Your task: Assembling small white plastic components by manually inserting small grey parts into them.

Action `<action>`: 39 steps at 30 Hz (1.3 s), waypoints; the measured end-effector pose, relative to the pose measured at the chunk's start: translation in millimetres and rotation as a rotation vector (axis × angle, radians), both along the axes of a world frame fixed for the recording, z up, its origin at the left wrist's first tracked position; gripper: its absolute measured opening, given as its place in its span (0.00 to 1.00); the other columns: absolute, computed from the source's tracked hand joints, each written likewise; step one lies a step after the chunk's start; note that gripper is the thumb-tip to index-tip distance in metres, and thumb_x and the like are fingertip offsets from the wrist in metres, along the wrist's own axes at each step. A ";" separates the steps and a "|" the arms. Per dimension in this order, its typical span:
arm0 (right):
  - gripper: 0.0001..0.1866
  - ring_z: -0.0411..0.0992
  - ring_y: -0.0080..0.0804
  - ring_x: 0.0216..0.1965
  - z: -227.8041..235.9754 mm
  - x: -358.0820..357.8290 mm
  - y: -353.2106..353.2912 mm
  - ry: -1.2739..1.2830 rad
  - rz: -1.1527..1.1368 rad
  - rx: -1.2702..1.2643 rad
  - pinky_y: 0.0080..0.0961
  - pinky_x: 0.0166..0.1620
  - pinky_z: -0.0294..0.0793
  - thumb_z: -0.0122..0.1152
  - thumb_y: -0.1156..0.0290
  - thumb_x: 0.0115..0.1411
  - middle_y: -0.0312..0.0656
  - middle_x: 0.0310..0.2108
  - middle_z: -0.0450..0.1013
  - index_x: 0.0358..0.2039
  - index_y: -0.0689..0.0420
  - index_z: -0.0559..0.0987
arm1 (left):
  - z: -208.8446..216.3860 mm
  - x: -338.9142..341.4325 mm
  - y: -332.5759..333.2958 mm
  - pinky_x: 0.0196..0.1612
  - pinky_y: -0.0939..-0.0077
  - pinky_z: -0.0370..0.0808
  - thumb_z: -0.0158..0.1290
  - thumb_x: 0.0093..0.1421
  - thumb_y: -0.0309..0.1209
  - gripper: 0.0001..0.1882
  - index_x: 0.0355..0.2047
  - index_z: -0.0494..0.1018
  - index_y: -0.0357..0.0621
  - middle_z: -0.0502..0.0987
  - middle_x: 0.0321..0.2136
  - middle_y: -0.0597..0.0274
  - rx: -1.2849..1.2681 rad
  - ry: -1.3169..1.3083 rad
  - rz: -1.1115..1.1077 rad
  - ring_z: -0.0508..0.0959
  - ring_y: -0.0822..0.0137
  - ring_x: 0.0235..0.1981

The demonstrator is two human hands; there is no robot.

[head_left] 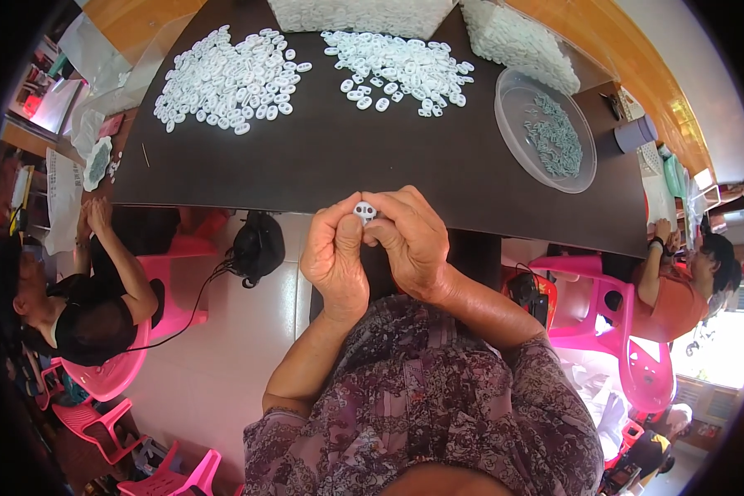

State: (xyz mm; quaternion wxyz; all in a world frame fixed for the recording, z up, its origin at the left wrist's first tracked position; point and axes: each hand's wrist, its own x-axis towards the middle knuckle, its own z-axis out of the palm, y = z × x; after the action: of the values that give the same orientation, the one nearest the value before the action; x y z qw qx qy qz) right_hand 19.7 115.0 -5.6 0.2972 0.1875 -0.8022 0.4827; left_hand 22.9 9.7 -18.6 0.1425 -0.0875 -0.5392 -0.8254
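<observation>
Between the fingertips of both hands, just off the front edge of the table, is a small white oval plastic piece with two dark holes [364, 212]. My left hand [336, 260] pinches it from the left with thumb and forefinger. From the other side my right hand [413, 240] closes on it, its thumb below. Beyond them on the table lie a large pile of white oval two-holed pieces [227, 78] at the left and another pile of white pieces [401, 66] in the middle. A round clear tray [511, 124] at the right holds many small grey-green parts [555, 136].
Clear containers full of white pieces [360, 15] line the far edge of the dark table [306, 169]. A grey-purple cup [636, 132] stands at the far right. People sit at left [91, 306] and right [678, 289], near pink chairs [591, 306]. A black bag [259, 248] hangs below the table.
</observation>
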 end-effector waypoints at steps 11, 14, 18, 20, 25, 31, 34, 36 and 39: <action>0.15 0.68 0.29 0.25 -6.3 -2.3 -0.1 0.045 0.025 -0.012 0.21 0.27 0.69 0.59 0.83 0.50 0.44 0.30 0.72 0.41 0.67 0.74 | -2.5 1.9 0.3 0.40 0.84 0.69 0.49 0.62 0.28 0.11 0.42 0.72 0.33 0.73 0.35 0.65 -0.070 0.003 0.048 0.70 0.78 0.34; 0.15 0.68 0.29 0.25 -11.5 -3.0 -0.8 0.065 0.011 -0.013 0.21 0.26 0.68 0.59 0.83 0.50 0.45 0.30 0.72 0.40 0.67 0.74 | -4.9 1.4 -0.2 0.40 0.84 0.69 0.49 0.62 0.28 0.11 0.41 0.72 0.33 0.73 0.35 0.65 -0.087 0.006 0.050 0.70 0.78 0.34; 0.14 0.68 0.30 0.25 -11.1 -2.6 -1.8 0.101 -0.025 0.023 0.22 0.27 0.68 0.60 0.82 0.51 0.45 0.30 0.72 0.40 0.67 0.74 | -9.9 0.5 2.9 0.41 0.84 0.69 0.49 0.62 0.29 0.11 0.41 0.72 0.33 0.73 0.34 0.64 -0.019 -0.009 0.045 0.71 0.77 0.34; 0.14 0.68 0.31 0.26 -10.6 -5.3 -3.1 0.120 -0.030 0.035 0.22 0.27 0.68 0.60 0.81 0.51 0.45 0.30 0.72 0.40 0.67 0.74 | -9.3 0.4 4.0 0.41 0.83 0.70 0.49 0.62 0.29 0.11 0.41 0.71 0.33 0.73 0.34 0.64 0.079 -0.093 0.032 0.71 0.77 0.34; 0.14 0.68 0.34 0.26 -7.7 -6.4 -3.0 0.121 -0.017 0.045 0.24 0.28 0.69 0.62 0.78 0.51 0.45 0.30 0.72 0.39 0.66 0.74 | -8.5 3.7 6.3 0.41 0.85 0.69 0.49 0.63 0.28 0.10 0.40 0.72 0.33 0.73 0.34 0.65 0.122 -0.129 0.049 0.70 0.78 0.35; 0.14 0.68 0.35 0.26 -8.4 -8.1 -1.7 0.177 -0.024 0.068 0.24 0.27 0.68 0.62 0.76 0.50 0.45 0.29 0.72 0.37 0.66 0.74 | -10.1 5.5 7.6 0.41 0.84 0.68 0.48 0.63 0.29 0.10 0.41 0.71 0.34 0.72 0.34 0.65 0.046 -0.052 0.071 0.70 0.79 0.34; 0.12 0.67 0.35 0.25 -7.8 -9.2 -1.7 0.236 -0.044 0.091 0.25 0.27 0.68 0.62 0.77 0.50 0.45 0.29 0.71 0.36 0.66 0.74 | -10.9 6.4 9.5 0.42 0.83 0.68 0.47 0.64 0.30 0.11 0.41 0.70 0.34 0.71 0.34 0.65 0.051 -0.050 0.070 0.69 0.78 0.35; 0.11 0.68 0.35 0.25 -7.8 -9.5 -0.2 0.256 -0.050 0.141 0.26 0.26 0.68 0.61 0.79 0.49 0.44 0.29 0.71 0.34 0.65 0.74 | -11.5 6.3 10.8 0.43 0.81 0.68 0.47 0.64 0.31 0.11 0.41 0.70 0.35 0.71 0.34 0.65 0.053 -0.047 0.061 0.69 0.77 0.36; 0.10 0.68 0.35 0.25 -10.6 -9.1 -0.5 0.276 -0.073 0.164 0.26 0.26 0.67 0.61 0.79 0.48 0.44 0.29 0.71 0.33 0.63 0.74 | -12.5 6.8 12.6 0.42 0.81 0.68 0.46 0.65 0.32 0.11 0.40 0.70 0.36 0.70 0.34 0.66 0.019 -0.039 0.071 0.68 0.78 0.35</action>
State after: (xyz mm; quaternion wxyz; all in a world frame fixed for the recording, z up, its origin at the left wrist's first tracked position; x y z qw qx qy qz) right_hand 10.6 114.5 -16.2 0.4056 0.2465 -0.7968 0.3740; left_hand 29.7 22.4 -31.1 0.1621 -0.0506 -0.5367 -0.8265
